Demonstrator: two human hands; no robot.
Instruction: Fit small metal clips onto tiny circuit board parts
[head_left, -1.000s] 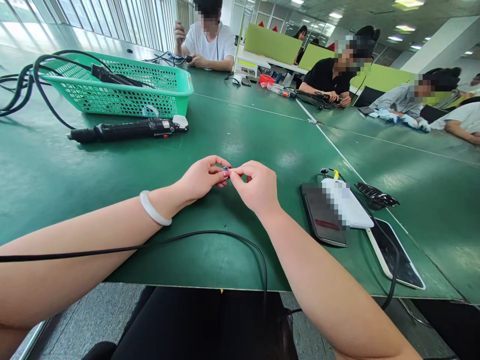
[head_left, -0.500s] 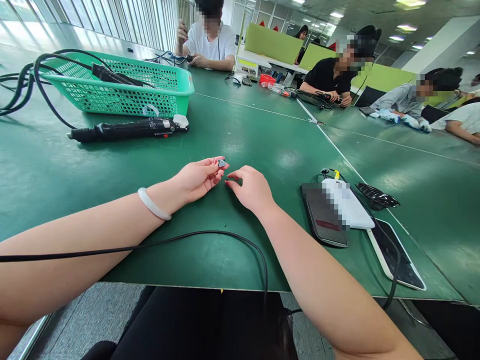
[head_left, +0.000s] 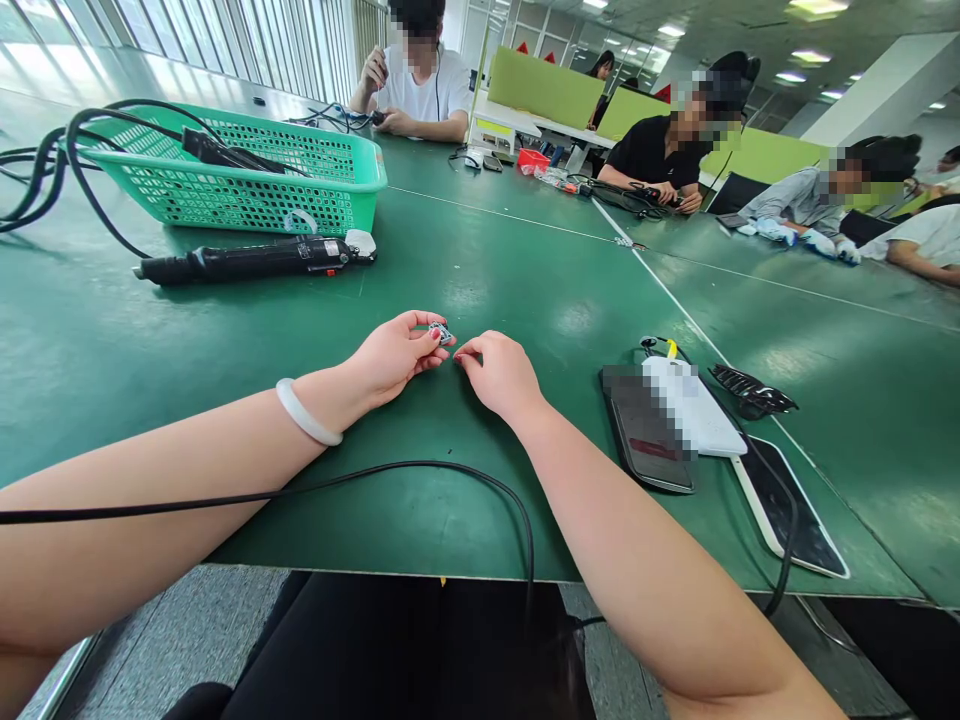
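Observation:
My left hand [head_left: 394,355] rests on the green table [head_left: 487,260] and pinches a tiny grey part [head_left: 442,332] between thumb and fingertips. A white bangle [head_left: 306,414] circles that wrist. My right hand [head_left: 501,372] lies just right of the part, knuckles up, its fingertips pressed together on the table mat a short way from the part. Whether anything is under those fingertips is hidden. A black cable [head_left: 420,470] runs across the table edge below both forearms.
A black electric screwdriver [head_left: 255,260] lies at the left in front of a green basket [head_left: 240,175] with cables. Two phones [head_left: 649,430], [head_left: 787,505] and a white box [head_left: 694,405] lie at the right. Several people work at the far side.
A second ago both hands pinched the part together, raised. The right hand let go and dropped to the mat; the left hand kept the part and has lowered slightly toward the right hand.

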